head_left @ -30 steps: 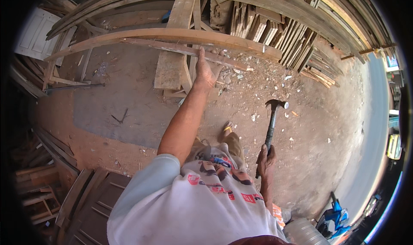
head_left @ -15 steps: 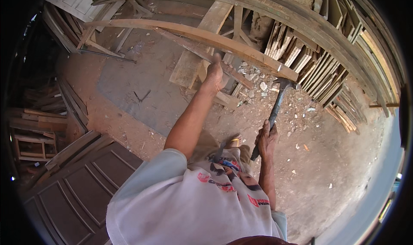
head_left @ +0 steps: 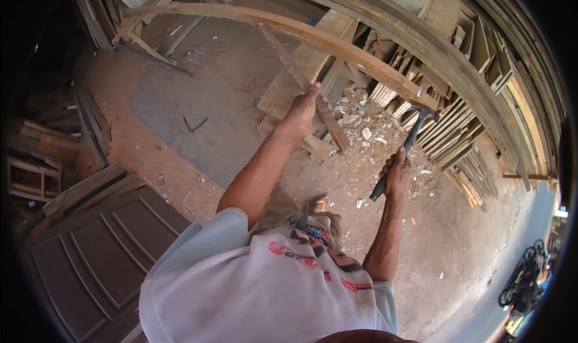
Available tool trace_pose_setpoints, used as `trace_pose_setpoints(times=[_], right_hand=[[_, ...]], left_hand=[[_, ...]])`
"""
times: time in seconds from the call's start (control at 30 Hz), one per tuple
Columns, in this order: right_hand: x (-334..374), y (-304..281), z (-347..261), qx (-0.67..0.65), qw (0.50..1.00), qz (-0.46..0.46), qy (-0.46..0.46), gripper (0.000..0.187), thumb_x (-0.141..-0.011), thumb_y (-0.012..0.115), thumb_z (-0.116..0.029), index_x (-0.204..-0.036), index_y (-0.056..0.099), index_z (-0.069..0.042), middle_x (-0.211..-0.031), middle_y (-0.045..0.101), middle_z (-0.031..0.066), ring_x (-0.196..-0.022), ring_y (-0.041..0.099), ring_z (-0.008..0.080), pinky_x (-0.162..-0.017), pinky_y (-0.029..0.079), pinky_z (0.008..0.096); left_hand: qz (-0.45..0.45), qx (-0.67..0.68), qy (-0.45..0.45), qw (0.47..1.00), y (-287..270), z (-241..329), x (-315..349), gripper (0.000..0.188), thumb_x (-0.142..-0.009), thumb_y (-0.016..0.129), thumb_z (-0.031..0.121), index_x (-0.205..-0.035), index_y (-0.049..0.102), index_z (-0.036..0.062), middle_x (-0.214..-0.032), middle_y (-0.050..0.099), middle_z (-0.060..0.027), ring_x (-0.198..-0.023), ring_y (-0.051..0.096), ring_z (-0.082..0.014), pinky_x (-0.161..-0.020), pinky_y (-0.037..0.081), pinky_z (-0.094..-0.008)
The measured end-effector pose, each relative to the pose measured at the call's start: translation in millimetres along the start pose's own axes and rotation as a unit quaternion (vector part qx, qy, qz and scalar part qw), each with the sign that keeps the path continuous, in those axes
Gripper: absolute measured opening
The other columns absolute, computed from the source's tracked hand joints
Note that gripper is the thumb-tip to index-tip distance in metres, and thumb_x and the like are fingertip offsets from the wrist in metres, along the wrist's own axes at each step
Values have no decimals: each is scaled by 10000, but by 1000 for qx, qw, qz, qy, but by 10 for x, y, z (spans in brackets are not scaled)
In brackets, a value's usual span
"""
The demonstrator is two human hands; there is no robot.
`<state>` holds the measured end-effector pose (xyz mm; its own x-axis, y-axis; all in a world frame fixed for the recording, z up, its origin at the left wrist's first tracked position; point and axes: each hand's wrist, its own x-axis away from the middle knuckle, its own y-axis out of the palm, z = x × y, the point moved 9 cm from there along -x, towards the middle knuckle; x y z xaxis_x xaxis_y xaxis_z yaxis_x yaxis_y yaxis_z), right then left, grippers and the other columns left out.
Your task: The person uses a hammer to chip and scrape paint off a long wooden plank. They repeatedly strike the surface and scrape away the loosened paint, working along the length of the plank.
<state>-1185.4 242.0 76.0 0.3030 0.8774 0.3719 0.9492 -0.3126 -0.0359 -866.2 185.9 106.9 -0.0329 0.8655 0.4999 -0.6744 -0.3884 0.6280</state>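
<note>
My left hand (head_left: pixel 303 113) is closed around a narrow wooden strip (head_left: pixel 283 55), which slants from the upper left down toward the middle. In my right hand (head_left: pixel 397 175) is a claw hammer (head_left: pixel 415 130), gripped by its dark handle with the head pointing away from me. The hammer's head is at the right end of a long wooden beam (head_left: pixel 361 58); whether they touch I cannot tell. Beyond my left hand, a wide plank (head_left: pixel 284 93) lies below the beam.
Stacked boards (head_left: pixel 448 132) stand at the right, with long timbers (head_left: pixel 481 96) curving past them. Wood chips (head_left: pixel 366 132) litter the floor. A brown panelled door (head_left: pixel 90 258) lies at lower left, near scrap frames (head_left: pixel 36 180). A motorcycle (head_left: pixel 524 277) shows at the right rim.
The hammer and my right hand have moved right and farther away. The strip in my left hand is tilted more steeply. The view has shifted, bringing a motorcycle in at the right.
</note>
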Motion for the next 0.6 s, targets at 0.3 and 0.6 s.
trace_pose_setpoints(times=[0.3, 0.6], right_hand=[[605, 262, 1310, 264, 964, -36, 21, 502, -965, 643, -518, -851, 512, -47, -587, 500, 33, -446, 503, 156, -400, 421, 335], [2416, -883, 3705, 560, 749, -214, 282, 464, -914, 642, -503, -996, 628, -47, -843, 632, 136, -766, 621, 237, -666, 500, 389]], left_hand=[[-117, 240, -44, 963, -1395, 788, 1029, 220, -1013, 615, 219, -1142, 539, 57, -783, 504, 30, -612, 485, -23, -531, 427, -197], [-122, 2, -30, 992, -1855, 1073, 1583, 499, -979, 630, 335, -1336, 495, 14, -853, 531, -19, -638, 521, -79, -540, 453, -245]])
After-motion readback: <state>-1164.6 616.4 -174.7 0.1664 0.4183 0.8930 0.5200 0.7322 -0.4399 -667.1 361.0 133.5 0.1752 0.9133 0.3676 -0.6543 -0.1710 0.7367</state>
